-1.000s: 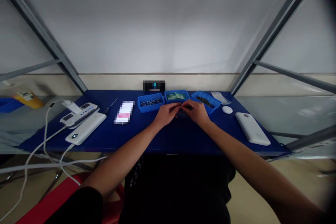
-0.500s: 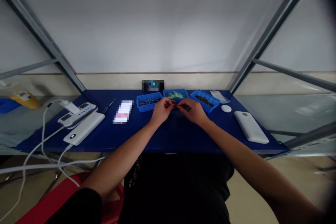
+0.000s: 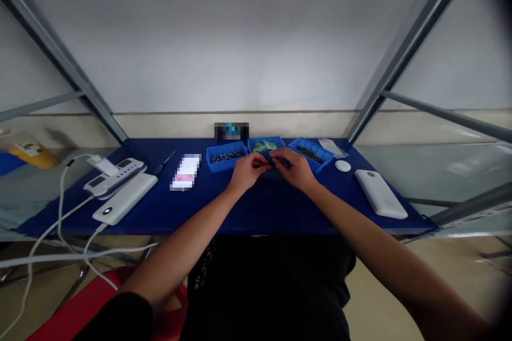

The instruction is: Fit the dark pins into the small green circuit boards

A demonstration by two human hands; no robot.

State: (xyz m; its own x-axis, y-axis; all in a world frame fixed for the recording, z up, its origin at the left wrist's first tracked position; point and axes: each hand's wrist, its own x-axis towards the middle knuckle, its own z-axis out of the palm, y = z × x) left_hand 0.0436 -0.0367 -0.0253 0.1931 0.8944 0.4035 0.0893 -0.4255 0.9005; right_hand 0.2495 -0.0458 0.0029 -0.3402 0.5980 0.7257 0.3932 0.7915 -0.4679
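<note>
My left hand (image 3: pixel 248 171) and my right hand (image 3: pixel 294 168) are close together over the blue table (image 3: pixel 256 208). The fingers of each are pinched, and whatever lies between them is too small and dark to name. Behind my left hand sits a blue bin (image 3: pixel 214 166) of small metallic parts. A middle blue bin (image 3: pixel 283 142) holds green-and-white pieces, just beyond my fingertips. Dark small parts fill the right blue bin (image 3: pixel 328 157), beside my right hand.
At left lie a phone (image 3: pixel 186 172), a screwdriver (image 3: pixel 166 161), a white power bank (image 3: pixel 126 200) and a power strip (image 3: pixel 116 177) with cables. On the right are a round white case (image 3: pixel 343 165), a plastic bag (image 3: pixel 333 147) and another white power bank (image 3: pixel 381 193). Metal posts flank the table.
The fingertips of my hands have shifted slightly, with my right fingertips a little higher. The whole view has moved slightly.
</note>
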